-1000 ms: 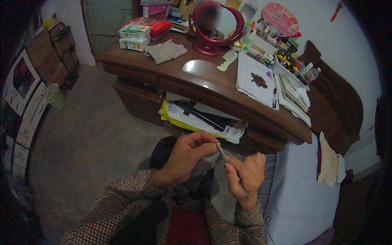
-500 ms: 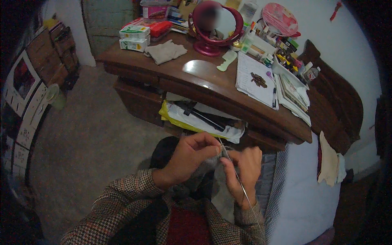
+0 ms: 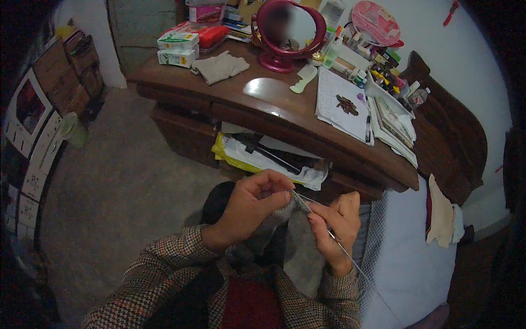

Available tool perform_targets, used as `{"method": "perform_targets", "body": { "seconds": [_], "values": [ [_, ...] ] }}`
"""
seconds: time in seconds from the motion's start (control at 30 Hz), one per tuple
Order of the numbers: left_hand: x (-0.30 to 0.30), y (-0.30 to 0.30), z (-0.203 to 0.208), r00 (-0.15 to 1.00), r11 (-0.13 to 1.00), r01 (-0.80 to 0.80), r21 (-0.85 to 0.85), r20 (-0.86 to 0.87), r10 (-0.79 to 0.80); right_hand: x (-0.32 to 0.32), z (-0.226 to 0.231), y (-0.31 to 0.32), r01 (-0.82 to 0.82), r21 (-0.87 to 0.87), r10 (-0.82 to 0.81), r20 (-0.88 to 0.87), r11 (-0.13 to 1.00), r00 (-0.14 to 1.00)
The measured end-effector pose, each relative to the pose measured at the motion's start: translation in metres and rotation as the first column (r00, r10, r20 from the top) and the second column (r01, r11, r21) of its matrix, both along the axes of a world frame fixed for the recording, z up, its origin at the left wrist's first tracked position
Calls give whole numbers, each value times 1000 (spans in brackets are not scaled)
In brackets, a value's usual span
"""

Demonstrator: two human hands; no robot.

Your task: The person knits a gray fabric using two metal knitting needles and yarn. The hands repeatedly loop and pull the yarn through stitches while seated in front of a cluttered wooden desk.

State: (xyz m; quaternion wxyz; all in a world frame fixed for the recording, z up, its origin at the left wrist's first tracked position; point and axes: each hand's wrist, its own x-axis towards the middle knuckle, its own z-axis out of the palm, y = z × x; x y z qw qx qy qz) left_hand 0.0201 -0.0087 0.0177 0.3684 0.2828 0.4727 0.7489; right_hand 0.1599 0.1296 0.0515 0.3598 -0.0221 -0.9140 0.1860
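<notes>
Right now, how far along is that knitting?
A stretch of grey knitted fabric already hangs below the hands, so many rows look done. In hand: the left hand pinches the work while the right hand holds a thin metal needle. How much remains cannot be told.

A dark brown wooden counter (image 3: 230, 104) crowded with clutter stands against a pale plastered wall (image 3: 471, 60) in dim light, above a bare grey concrete floor (image 3: 126, 203), beside a carved wooden headboard (image 3: 460, 137).

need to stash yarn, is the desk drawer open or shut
Open: the drawer juts out under the desk top, papers and dark things showing inside.
</notes>
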Motion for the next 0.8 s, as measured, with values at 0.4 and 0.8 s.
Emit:
{"method": "perform_targets", "body": {
  "seconds": [0.4, 0.8],
  "values": [
    [-5, -3, 10, 987, 984, 108, -144, -101, -124, -6, 7, -3, -22, -19, 24, 131, 1000, 991],
    [-6, -6, 5, 988, 987, 149, -55, 41, -147, 2, 8, -1, 49, 121, -59, 83, 991, 995]
  ]
}}
